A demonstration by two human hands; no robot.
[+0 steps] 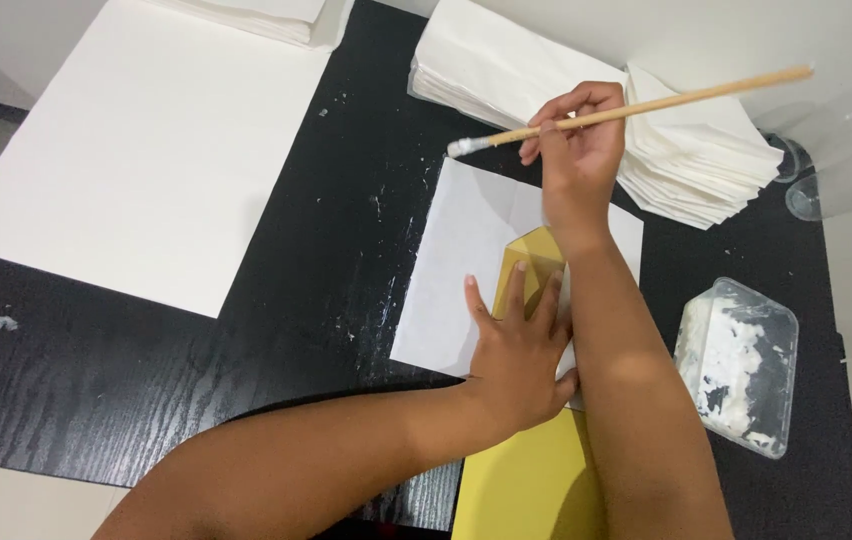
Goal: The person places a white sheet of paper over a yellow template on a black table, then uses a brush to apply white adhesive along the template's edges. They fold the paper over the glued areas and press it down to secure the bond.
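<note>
A white folded paper sheet lies on the black table, with a yellow card strip on top of it. My left hand presses flat on the strip and paper, fingers spread. My right hand is raised above the paper's far edge and holds a wooden brush whose white, paste-covered tip points left, just off the paper's top corner. The strip's lower part runs toward me between my forearms.
A clear plastic tub of white paste sits at the right. Stacks of folded white paper lie at the back, beside a clear glass. A large white sheet covers the left. Dried paste specks dot the table.
</note>
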